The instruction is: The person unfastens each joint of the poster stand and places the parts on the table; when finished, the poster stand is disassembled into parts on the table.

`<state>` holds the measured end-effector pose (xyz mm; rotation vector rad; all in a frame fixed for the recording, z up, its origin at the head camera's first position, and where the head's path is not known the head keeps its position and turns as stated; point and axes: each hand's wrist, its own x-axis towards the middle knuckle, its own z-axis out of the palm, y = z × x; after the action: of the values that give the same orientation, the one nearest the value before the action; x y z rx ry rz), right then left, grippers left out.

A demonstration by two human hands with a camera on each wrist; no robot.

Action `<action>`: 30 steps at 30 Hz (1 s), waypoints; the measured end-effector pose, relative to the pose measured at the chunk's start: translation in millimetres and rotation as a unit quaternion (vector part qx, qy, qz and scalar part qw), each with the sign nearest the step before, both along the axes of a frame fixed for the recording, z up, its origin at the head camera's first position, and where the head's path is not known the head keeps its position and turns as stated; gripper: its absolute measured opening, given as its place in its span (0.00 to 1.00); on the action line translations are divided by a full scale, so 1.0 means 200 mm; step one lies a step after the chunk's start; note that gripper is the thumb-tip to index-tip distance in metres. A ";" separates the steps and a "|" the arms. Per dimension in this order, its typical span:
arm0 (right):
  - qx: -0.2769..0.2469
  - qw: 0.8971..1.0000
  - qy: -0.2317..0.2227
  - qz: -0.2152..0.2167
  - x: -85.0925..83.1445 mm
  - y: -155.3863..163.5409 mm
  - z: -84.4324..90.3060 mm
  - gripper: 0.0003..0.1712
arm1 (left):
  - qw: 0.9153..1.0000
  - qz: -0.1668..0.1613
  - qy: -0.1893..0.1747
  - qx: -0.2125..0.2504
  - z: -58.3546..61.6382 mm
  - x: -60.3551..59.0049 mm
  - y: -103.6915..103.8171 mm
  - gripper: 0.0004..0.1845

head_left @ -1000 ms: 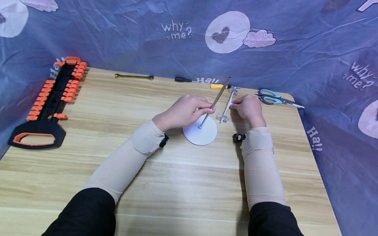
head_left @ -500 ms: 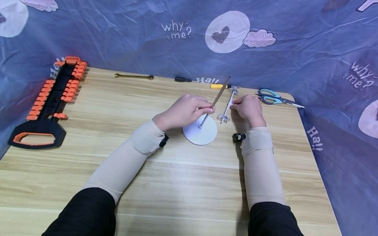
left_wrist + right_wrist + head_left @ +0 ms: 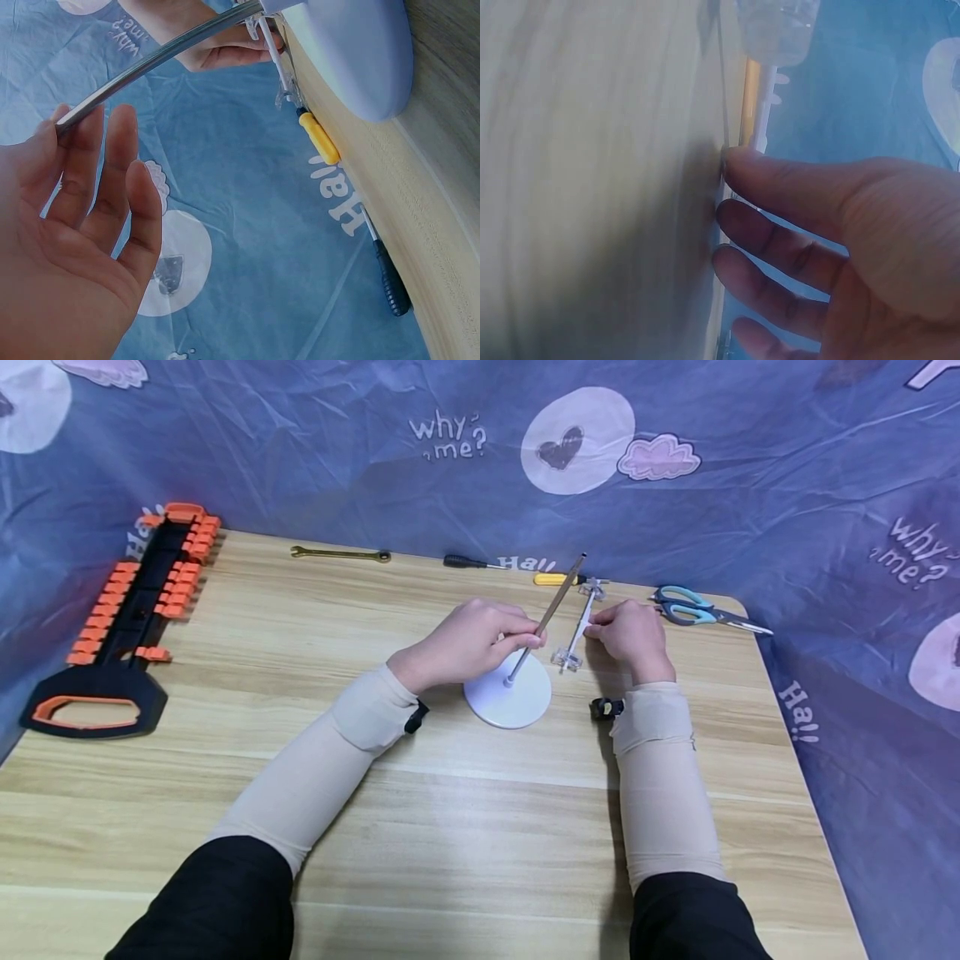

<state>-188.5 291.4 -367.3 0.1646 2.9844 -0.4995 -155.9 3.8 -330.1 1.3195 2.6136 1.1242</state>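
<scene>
In the head view, my left hand (image 3: pixel 480 643) pinches a slim metal rod (image 3: pixel 564 593) between thumb and fingertips. The rod rises at a tilt from a white round base (image 3: pixel 510 706) on the table. In the left wrist view, its shaft (image 3: pixel 157 56) runs from the fingertips to the base, and the other fingers are loosely bent. To the right of the rod, my right hand (image 3: pixel 633 633) pinches the middle of a thin white bar (image 3: pixel 581 625). A clear plastic clip (image 3: pixel 566 660) sits at the bar's near end, another (image 3: pixel 592 589) at its far end.
Along the back edge lie a wrench (image 3: pixel 341 555), a black screwdriver (image 3: pixel 465 562), a yellow-handled screwdriver (image 3: pixel 551 580) and scissors (image 3: pixel 693 610). A black rack with orange clips (image 3: pixel 135 618) stands at the left. Blue printed cloth (image 3: pixel 337 452) borders the wooden table (image 3: pixel 465 860).
</scene>
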 end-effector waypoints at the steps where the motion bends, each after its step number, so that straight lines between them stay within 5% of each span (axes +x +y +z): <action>1: -0.002 1.000 -0.002 0.001 0.00 0.00 0.00 0.17 | 1.000 -0.001 0.000 0.000 0.00 0.00 0.00 0.12; 13: -0.015 0.999 -0.028 0.034 0.01 0.01 0.00 0.12 | 1.000 -0.002 0.001 0.008 0.00 0.00 0.00 0.12; 30: -0.023 0.998 -0.047 0.030 0.01 0.01 0.01 0.15 | 1.000 0.000 0.003 0.007 0.00 0.00 0.00 0.12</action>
<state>-187.2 293.6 -365.5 0.0928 2.8744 -0.5380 -155.4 4.2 -329.9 1.3264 2.6157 1.1420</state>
